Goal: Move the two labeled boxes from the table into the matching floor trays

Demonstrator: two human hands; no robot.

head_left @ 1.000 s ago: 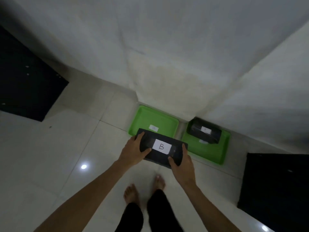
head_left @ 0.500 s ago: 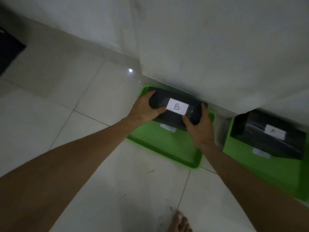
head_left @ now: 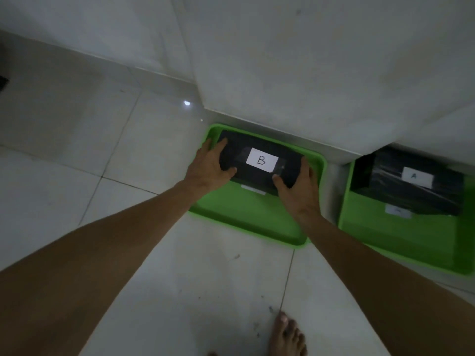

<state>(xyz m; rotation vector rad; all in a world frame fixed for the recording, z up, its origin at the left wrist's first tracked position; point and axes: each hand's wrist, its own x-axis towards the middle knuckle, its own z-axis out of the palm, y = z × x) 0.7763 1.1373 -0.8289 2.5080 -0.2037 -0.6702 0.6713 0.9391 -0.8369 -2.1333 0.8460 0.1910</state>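
Observation:
A black box with a white label marked B (head_left: 259,163) lies in the far half of the left green floor tray (head_left: 246,217). My left hand (head_left: 208,168) grips its left end and my right hand (head_left: 298,186) grips its right end. A small white tag on the tray floor is partly hidden under the box. To the right, a second black box labeled A (head_left: 411,183) rests in the right green tray (head_left: 401,235), with that tray's own white tag in front of it.
Both trays sit on a white tiled floor against a pale wall (head_left: 308,60) that juts out in a corner. My bare foot (head_left: 288,335) stands on the tiles near the bottom edge. A dark object (head_left: 3,83) shows at the far left.
I have bent down closer to the floor. The box marked B has gone from above the floor into the back of the left tray, both hands still on it.

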